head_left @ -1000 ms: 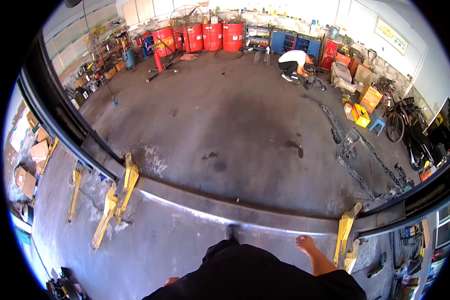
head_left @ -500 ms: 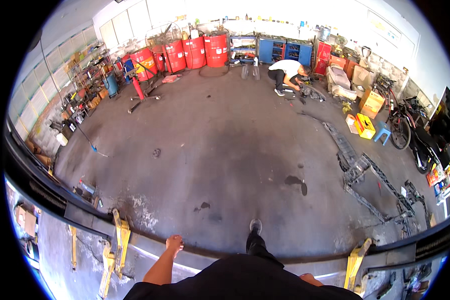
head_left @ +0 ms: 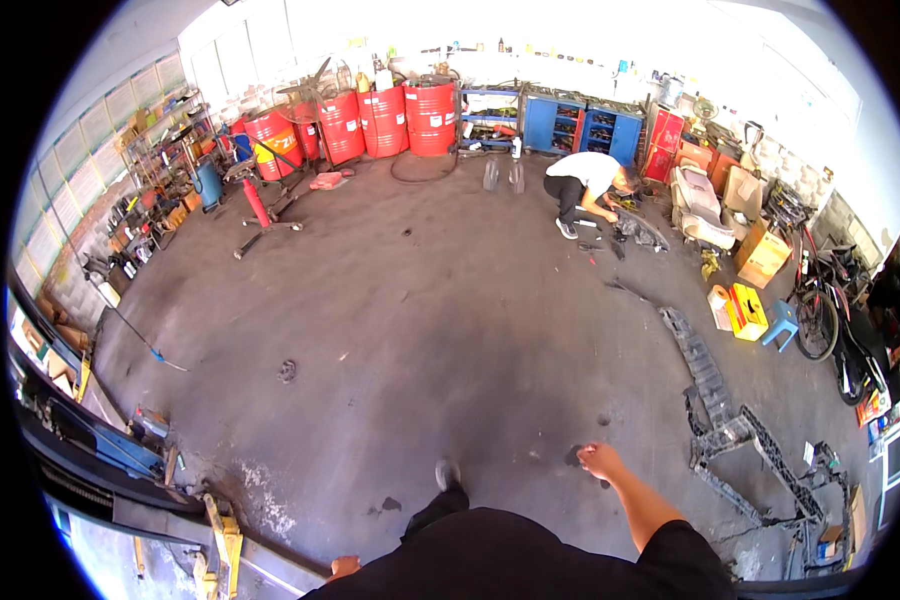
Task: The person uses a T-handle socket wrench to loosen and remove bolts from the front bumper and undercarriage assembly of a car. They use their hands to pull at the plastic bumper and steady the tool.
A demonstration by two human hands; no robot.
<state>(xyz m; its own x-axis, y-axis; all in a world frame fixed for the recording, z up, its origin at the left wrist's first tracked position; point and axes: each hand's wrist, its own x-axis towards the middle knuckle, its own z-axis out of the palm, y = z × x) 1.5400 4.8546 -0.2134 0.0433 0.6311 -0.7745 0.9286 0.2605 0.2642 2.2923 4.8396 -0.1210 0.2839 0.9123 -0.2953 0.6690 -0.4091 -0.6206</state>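
Note:
My right hand (head_left: 600, 461) swings out ahead over the grey floor (head_left: 430, 330), its fingers curled in, with nothing visible in them. Low at the bottom edge, only part of my left hand (head_left: 345, 567) shows beside my black shirt; its fingers are mostly hidden. Neither hand touches anything that I can see. My left shoe (head_left: 448, 474) is stepping forward on the floor. The thing nearest my left hand is a yellow lift arm (head_left: 227, 550). A dark plastic car-part frame (head_left: 730, 432) lies on the floor to the right of my right hand.
At the back stand red drums (head_left: 432, 120) and blue cabinets (head_left: 552, 124). A person in a white shirt (head_left: 588, 176) crouches by dark parts. To the right are a yellow box (head_left: 746, 311), a blue stool (head_left: 781, 326) and a bicycle (head_left: 816, 322). A red stand (head_left: 258, 205) is at left.
I have moved forward past the lift beam. My right arm has swung up into view and my left arm has dropped back. The left foot now leads instead of the right.

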